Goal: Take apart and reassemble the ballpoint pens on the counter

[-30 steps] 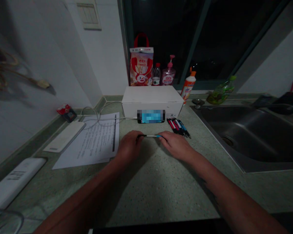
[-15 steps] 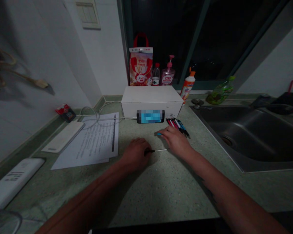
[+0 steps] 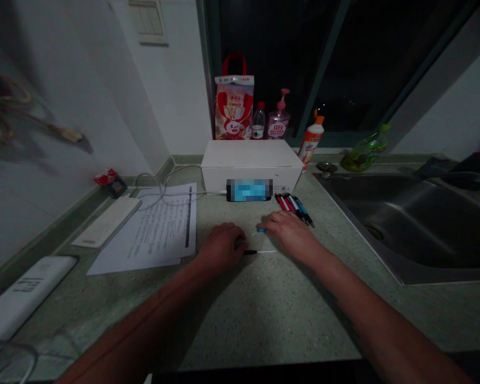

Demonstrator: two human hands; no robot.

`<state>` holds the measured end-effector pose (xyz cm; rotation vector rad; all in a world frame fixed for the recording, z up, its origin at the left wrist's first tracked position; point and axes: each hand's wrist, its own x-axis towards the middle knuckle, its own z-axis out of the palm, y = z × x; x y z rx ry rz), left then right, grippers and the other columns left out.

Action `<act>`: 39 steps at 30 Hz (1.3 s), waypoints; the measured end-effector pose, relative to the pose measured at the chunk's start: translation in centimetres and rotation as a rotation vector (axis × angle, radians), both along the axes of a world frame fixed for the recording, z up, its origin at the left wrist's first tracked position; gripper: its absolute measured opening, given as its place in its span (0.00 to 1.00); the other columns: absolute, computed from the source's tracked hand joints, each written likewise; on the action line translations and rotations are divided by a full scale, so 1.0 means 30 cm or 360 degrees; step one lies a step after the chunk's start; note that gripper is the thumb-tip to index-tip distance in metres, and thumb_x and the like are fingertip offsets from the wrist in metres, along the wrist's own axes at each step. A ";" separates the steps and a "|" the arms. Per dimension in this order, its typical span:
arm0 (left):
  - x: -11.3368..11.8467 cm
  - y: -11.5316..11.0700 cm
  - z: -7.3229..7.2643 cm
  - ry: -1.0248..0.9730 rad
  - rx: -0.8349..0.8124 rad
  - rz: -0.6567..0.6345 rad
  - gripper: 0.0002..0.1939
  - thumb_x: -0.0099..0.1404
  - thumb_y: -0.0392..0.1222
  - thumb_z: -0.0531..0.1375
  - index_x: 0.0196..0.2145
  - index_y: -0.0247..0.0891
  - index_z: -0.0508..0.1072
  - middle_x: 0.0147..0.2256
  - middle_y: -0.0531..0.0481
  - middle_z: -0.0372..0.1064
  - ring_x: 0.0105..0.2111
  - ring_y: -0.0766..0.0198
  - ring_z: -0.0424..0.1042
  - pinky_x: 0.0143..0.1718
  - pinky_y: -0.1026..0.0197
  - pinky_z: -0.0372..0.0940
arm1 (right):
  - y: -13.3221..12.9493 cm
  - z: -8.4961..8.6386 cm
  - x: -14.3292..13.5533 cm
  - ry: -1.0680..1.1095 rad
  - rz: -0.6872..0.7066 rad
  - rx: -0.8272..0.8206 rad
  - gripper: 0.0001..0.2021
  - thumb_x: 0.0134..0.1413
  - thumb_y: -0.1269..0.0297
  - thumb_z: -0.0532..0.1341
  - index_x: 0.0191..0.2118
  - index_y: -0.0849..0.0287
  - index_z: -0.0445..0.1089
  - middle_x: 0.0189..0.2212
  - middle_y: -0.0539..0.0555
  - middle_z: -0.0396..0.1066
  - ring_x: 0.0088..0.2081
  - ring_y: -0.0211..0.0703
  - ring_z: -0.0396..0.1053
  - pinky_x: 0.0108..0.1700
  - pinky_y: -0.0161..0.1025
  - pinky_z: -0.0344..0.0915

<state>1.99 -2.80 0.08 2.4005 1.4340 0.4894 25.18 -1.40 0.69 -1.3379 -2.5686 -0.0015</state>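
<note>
My left hand [image 3: 223,246] rests low over the counter with its fingers curled on a black pen piece [image 3: 250,252]. A thin white refill [image 3: 266,251] sticks out of that piece to the right. My right hand [image 3: 291,233] is closed, thumb and fingers pinching a short blue pen part [image 3: 261,230] just above the counter. A small pale tip shows at the left of the blue part, apart from the refill. Several pens [image 3: 293,207] in red, white, black and blue lie side by side just beyond my right hand.
A phone [image 3: 249,190] with a blurred screen leans on a white box [image 3: 252,154]. Printed sheets [image 3: 160,229], a white flat case [image 3: 106,221] and a power strip [image 3: 28,290] lie left. At right is a steel sink [image 3: 384,229]; bottles [image 3: 278,122] stand behind.
My right hand has drawn the blue part slightly toward me. More of the refill's right end now shows clear of that hand. My left hand has turned a little; the view shifted slightly.
</note>
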 end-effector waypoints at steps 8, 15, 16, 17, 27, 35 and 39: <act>0.006 -0.003 0.005 -0.0014 -0.0028 -0.0034 0.04 0.66 0.39 0.62 0.37 0.38 0.77 0.37 0.44 0.75 0.39 0.53 0.73 0.45 0.50 0.65 | 0.040 -0.056 -0.046 0.0337 -0.0149 -0.0119 0.04 0.64 0.68 0.65 0.43 0.56 0.76 0.41 0.56 0.78 0.47 0.50 0.73 0.51 0.46 0.66; 0.011 -0.018 0.022 -0.0009 -0.0050 -0.0188 0.05 0.66 0.41 0.63 0.37 0.38 0.77 0.36 0.45 0.75 0.38 0.54 0.72 0.44 0.51 0.65 | 0.065 -0.083 -0.080 0.0315 -0.0177 -0.0120 0.05 0.65 0.66 0.65 0.44 0.59 0.77 0.43 0.58 0.77 0.48 0.50 0.72 0.51 0.46 0.65; 0.011 -0.020 0.023 -0.0016 -0.0055 -0.0228 0.05 0.65 0.41 0.64 0.38 0.39 0.77 0.37 0.46 0.75 0.39 0.54 0.72 0.45 0.51 0.66 | 0.062 -0.081 -0.075 0.0342 -0.0177 -0.0102 0.06 0.65 0.66 0.65 0.45 0.59 0.76 0.43 0.59 0.77 0.48 0.50 0.72 0.51 0.46 0.65; 0.011 -0.022 0.023 -0.0017 -0.0054 -0.0269 0.06 0.65 0.42 0.65 0.38 0.39 0.77 0.38 0.46 0.75 0.40 0.54 0.72 0.45 0.51 0.66 | 0.056 -0.076 -0.070 0.0377 -0.0175 -0.0077 0.07 0.66 0.65 0.64 0.47 0.59 0.76 0.44 0.59 0.76 0.49 0.50 0.72 0.52 0.46 0.64; 0.004 -0.009 0.012 0.0009 0.0034 -0.0187 0.05 0.67 0.36 0.61 0.37 0.39 0.78 0.37 0.45 0.75 0.41 0.52 0.72 0.46 0.51 0.65 | -0.046 0.013 -0.068 0.0258 0.0111 -0.0183 0.05 0.66 0.65 0.63 0.39 0.57 0.76 0.35 0.54 0.74 0.42 0.47 0.69 0.45 0.43 0.62; -0.016 0.018 0.002 0.0051 0.0026 -0.0031 0.07 0.68 0.36 0.59 0.40 0.40 0.77 0.39 0.43 0.77 0.42 0.50 0.73 0.47 0.48 0.64 | -0.019 0.021 -0.020 0.0115 -0.0044 -0.0107 0.05 0.65 0.68 0.62 0.39 0.58 0.77 0.37 0.56 0.75 0.42 0.49 0.69 0.46 0.44 0.62; -0.030 0.030 -0.004 0.0020 0.0096 0.0100 0.10 0.68 0.35 0.57 0.43 0.40 0.78 0.41 0.41 0.75 0.43 0.49 0.72 0.47 0.48 0.65 | -0.006 0.038 0.023 0.0102 -0.0148 -0.0129 0.07 0.64 0.71 0.61 0.38 0.57 0.77 0.36 0.56 0.75 0.42 0.49 0.71 0.46 0.44 0.63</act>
